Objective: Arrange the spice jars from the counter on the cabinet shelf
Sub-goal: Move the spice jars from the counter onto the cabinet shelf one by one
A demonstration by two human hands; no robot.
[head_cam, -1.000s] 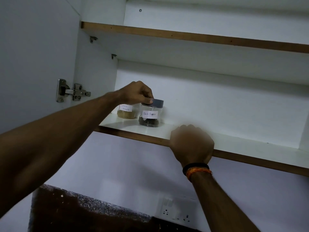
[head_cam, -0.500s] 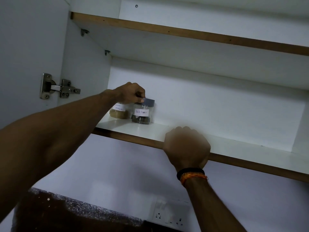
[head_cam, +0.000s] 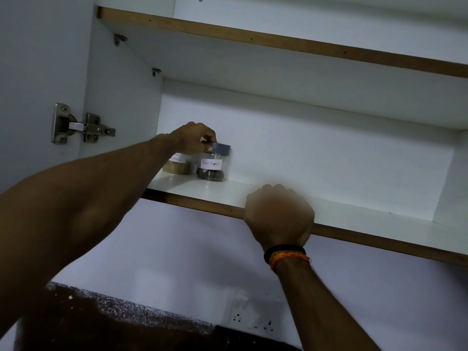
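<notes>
Where it stood: pepper jar [head_cam: 212,165] at shelf [head_cam: 354,211] back, beside masala jar [head_cam: 177,164].
Left hand [head_cam: 193,138]: pinched lid [head_cam: 219,147].
Right hand [head_cam: 278,214]: curled over shelf edge.
Handling: likely light, smooth, breakable; grip lid rim.

The clear glass black-pepper jar [head_cam: 212,165] had a dark grey lid, white label and blackish contents. The tan-filled clear masala jar [head_cam: 177,165] was white-labelled. The white cabinet shelf [head_cam: 354,216] showed a brown edge. Black and orange wristbands [head_cam: 286,254] were plain.

Left hand [head_cam: 193,138] hides masala jar [head_cam: 177,165] lid and label start
</notes>
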